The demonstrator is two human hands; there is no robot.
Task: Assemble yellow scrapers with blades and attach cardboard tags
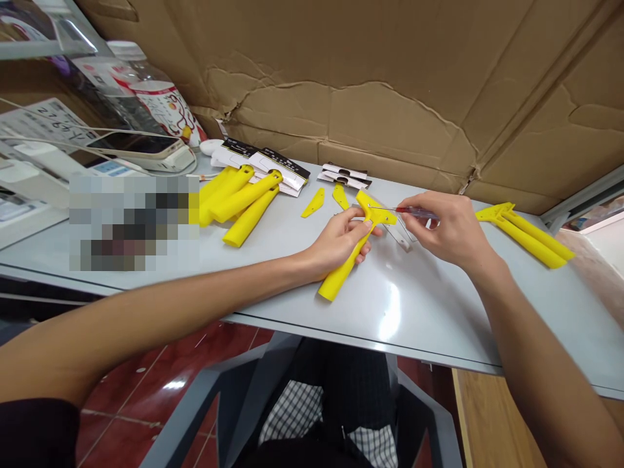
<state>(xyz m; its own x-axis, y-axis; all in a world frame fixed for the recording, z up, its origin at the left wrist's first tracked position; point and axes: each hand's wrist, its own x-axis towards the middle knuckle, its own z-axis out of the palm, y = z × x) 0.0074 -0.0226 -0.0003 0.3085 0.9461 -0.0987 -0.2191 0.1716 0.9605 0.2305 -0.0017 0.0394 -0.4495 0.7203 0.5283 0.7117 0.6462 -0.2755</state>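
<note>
My left hand (341, 240) is wrapped round a yellow plastic handle (341, 273) with a wide, T-shaped head that points away from me. In my right hand (439, 224) is a small screwdriver (412, 211) with a translucent, partly red handle. Its thin shaft lies across the yellow head, and the tip is near a hole there. Just below the head, a clear or metallic flat strip (402, 240) rests on the table. Two loose yellow plates (313, 203) with small holes lie beyond my left hand.
Several yellow handles (248, 214) are piled to the left, near black-and-white packaging cards (280, 170). Two assembled-looking yellow pieces (531, 240) lie at the right. A phone (134, 143) and bottles (168, 107) stand at the back left. Cardboard (390, 123) walls the rear of the table.
</note>
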